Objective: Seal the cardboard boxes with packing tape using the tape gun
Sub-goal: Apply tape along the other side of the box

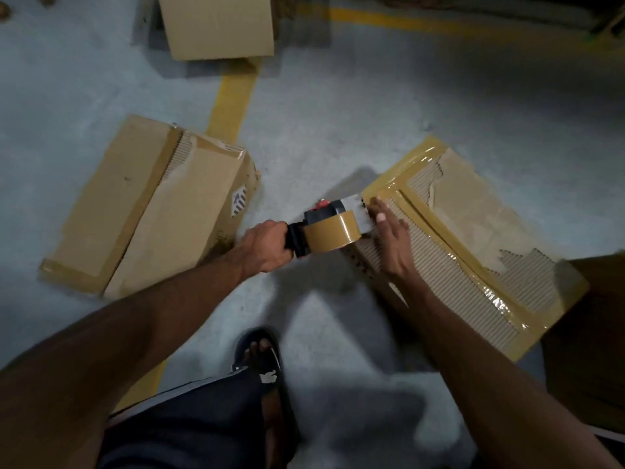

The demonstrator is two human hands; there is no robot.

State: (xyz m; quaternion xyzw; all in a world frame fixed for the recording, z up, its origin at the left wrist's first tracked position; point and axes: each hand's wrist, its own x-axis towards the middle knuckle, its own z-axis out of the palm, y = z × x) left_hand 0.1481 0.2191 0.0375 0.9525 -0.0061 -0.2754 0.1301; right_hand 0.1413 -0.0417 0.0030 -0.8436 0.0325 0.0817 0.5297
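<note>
The person's left hand (267, 246) is wrapped tight around the black handle of the tape gun (324, 228), fingers closed right over it, with the brown roll of packing tape (333, 231) sitting just beyond the knuckles and a red part showing on the far side of the gun's body. The nose of the gun meets the near corner of the cardboard box (473, 245) that lies on the floor to the right of that grip. The right hand (394, 238) holds nothing: it lies flat and open on the top of this box, fingers stretched out and pressing just beside the gun's front end, fingertips close to the taped corner. The box's top is torn, showing ribbed corrugation, and glossy brown tape strips run along its edges and down the middle seam. Away to the left of the gun hand, well apart from it, a second box (152, 204) lies on the grey concrete floor (338, 123), taped along its seam and dented at one end. Farther off, beyond both hands, a third box (216, 25) sits over a yellow floor line (231, 103). Below the grip, a foot in a dark sandal (260, 360) stands on the floor.
</note>
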